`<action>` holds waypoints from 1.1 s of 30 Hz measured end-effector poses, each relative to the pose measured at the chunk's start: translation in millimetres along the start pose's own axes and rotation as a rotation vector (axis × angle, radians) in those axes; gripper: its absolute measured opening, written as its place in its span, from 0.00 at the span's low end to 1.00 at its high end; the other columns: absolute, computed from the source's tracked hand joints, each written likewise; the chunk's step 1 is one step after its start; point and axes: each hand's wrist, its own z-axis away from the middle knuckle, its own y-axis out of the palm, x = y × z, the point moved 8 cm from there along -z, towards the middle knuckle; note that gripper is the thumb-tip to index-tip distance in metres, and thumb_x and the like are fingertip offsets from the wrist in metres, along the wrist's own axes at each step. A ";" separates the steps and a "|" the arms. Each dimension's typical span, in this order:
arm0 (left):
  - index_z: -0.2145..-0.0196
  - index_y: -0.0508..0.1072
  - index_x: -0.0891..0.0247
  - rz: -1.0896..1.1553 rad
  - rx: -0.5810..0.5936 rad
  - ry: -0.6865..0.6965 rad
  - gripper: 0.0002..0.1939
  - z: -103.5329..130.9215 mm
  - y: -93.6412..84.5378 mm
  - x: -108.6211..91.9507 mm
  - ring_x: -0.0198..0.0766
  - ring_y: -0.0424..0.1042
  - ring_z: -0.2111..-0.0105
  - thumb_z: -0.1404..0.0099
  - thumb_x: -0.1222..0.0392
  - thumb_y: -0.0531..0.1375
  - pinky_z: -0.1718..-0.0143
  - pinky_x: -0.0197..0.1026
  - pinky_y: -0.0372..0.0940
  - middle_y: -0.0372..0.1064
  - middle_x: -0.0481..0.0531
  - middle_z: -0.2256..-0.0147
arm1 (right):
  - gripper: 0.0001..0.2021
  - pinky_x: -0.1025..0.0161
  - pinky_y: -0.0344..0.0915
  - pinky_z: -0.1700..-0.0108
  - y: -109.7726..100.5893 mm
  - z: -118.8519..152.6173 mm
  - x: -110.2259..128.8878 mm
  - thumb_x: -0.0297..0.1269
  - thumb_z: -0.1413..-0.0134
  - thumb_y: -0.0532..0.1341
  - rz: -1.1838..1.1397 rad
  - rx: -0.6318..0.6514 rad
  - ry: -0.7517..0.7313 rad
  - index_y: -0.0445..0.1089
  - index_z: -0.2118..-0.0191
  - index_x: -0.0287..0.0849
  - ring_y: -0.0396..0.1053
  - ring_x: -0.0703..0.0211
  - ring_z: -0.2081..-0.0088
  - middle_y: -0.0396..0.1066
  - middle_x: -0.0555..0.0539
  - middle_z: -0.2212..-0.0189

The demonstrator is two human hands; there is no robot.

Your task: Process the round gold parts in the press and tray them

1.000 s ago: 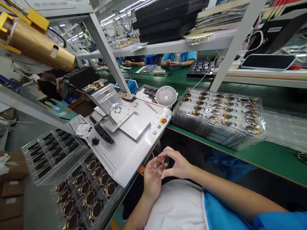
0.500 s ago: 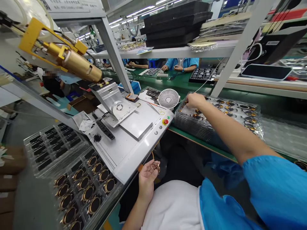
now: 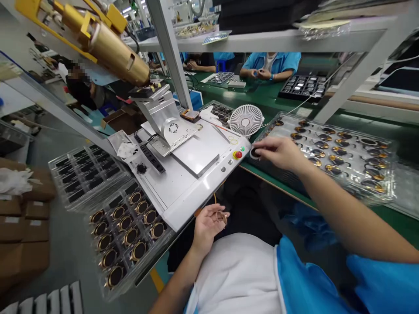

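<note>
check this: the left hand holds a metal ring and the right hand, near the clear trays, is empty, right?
The right hand is not empty: the head view shows it pinching a round dark piece. The rest stands: the left hand holds a metal ring, and the right is near the clear trays.

A green worktop [image 3: 262, 95] runs from the upper middle to the right edge of the frame. At right it carries a stack of clear trays [image 3: 352, 166]; farther back, at upper right, a black tray [image 3: 290, 96] lies on it, with a pale block [image 3: 237, 84] to its left. Across the top, a pale shelf [image 3: 262, 42] bears a dark stack [image 3: 265, 16]. Left of centre, a white machine bed [image 3: 178, 196] holds a small heap of black bits [image 3: 141, 168]. At far left, cardboard boxes [image 3: 36, 230] stand on the grey floor [image 3: 67, 248].
</note>
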 end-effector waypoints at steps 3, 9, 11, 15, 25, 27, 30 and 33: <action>0.46 0.75 0.56 -0.018 0.165 -0.033 0.36 -6.2 26.3 -15.2 0.47 0.82 0.56 0.51 0.53 0.80 0.57 0.44 0.74 0.70 0.63 0.38 | 0.06 0.62 0.75 0.63 45.3 46.7 49.8 0.35 0.38 0.66 -0.317 0.106 -0.237 0.82 0.59 0.43 0.78 0.57 0.66 0.80 0.45 0.63; 0.39 0.72 0.56 -0.063 0.286 -0.097 0.47 -8.5 38.3 -27.3 0.53 0.82 0.54 0.55 0.48 0.81 0.58 0.44 0.72 0.72 0.63 0.42 | 0.06 0.64 0.70 0.63 95.2 89.5 93.1 0.29 0.36 0.64 -0.358 0.219 -0.394 0.74 0.67 0.41 0.74 0.59 0.65 0.76 0.46 0.67; 0.39 0.72 0.59 -0.073 0.254 -0.098 0.47 -5.6 30.3 -25.8 0.54 0.82 0.54 0.55 0.48 0.81 0.58 0.45 0.72 0.76 0.62 0.49 | 0.06 0.64 0.69 0.64 103.1 91.7 95.6 0.30 0.36 0.63 -0.342 0.274 -0.410 0.71 0.67 0.41 0.72 0.59 0.65 0.74 0.44 0.65; 0.39 0.72 0.63 -0.077 0.137 -0.093 0.48 0.6 11.9 -21.4 0.54 0.81 0.54 0.54 0.46 0.80 0.55 0.47 0.72 0.80 0.60 0.57 | 0.07 0.62 0.67 0.62 108.9 64.5 83.8 0.35 0.37 0.64 -0.319 0.288 -0.281 0.68 0.67 0.43 0.70 0.58 0.65 0.73 0.44 0.64; 0.35 0.70 0.64 -0.129 0.072 -0.035 0.54 19.2 0.4 -29.3 0.50 0.81 0.58 0.56 0.44 0.80 0.57 0.46 0.70 0.81 0.61 0.58 | 0.13 0.68 0.58 0.79 130.6 -52.4 20.5 0.29 0.42 0.68 -0.465 0.030 0.441 0.62 0.70 0.43 0.62 0.66 0.83 0.70 0.53 0.81; 0.34 0.69 0.64 -0.148 0.064 -0.015 0.55 22.7 -3.1 -32.3 0.51 0.81 0.58 0.56 0.43 0.80 0.58 0.45 0.70 0.81 0.62 0.59 | 0.14 0.67 0.59 0.80 131.5 -53.4 15.3 0.30 0.44 0.70 -0.457 0.009 0.471 0.61 0.68 0.44 0.62 0.65 0.84 0.69 0.53 0.81; 0.32 0.66 0.63 -0.178 0.073 0.028 0.55 27.3 -5.1 -37.0 0.50 0.81 0.58 0.54 0.45 0.80 0.60 0.44 0.71 0.81 0.62 0.58 | 0.17 0.67 0.57 0.82 125.1 -37.5 10.6 0.34 0.46 0.72 -0.473 -0.059 0.466 0.61 0.64 0.45 0.61 0.64 0.85 0.68 0.56 0.82; 0.29 0.60 0.60 -0.284 0.095 0.085 0.56 29.7 -0.4 -40.1 0.50 0.81 0.56 0.50 0.54 0.80 0.59 0.44 0.73 0.79 0.66 0.51 | 0.18 0.68 0.54 0.84 128.5 1.1 16.8 0.43 0.47 0.73 -0.588 -0.049 0.401 0.62 0.67 0.44 0.58 0.66 0.86 0.66 0.56 0.83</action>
